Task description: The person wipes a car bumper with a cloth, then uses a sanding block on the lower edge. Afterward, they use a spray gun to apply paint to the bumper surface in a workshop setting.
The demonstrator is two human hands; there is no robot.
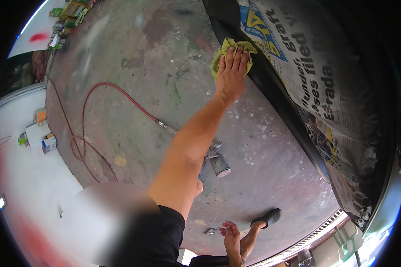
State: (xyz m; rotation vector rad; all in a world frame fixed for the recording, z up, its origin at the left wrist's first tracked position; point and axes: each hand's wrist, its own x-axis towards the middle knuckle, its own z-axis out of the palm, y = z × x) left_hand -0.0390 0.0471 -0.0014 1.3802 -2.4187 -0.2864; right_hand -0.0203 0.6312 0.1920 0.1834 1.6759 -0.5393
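Note:
My left hand (229, 71) presses a yellow-green cloth (218, 66) against a long black strip (278, 107) along a surface masked with newspaper (345, 80). Its arm stretches diagonally across the middle of the view. My right hand (229, 233) hangs low at the bottom, fingers loosely bent and apart, holding nothing. A spray gun with a metal cup (219, 165) lies on the stained floor (133, 53), partly hidden behind my left arm. A red hose (124, 93) with a metal fitting leads toward it.
A white wall (22, 178) curves along the left, with cans and containers (49, 143) beside it. More bottles and boxes (67, 18) sit at the upper left. My foot in a dark clog (269, 217) is at lower right, near a grated strip (316, 231) and a green plastic chair (347, 238).

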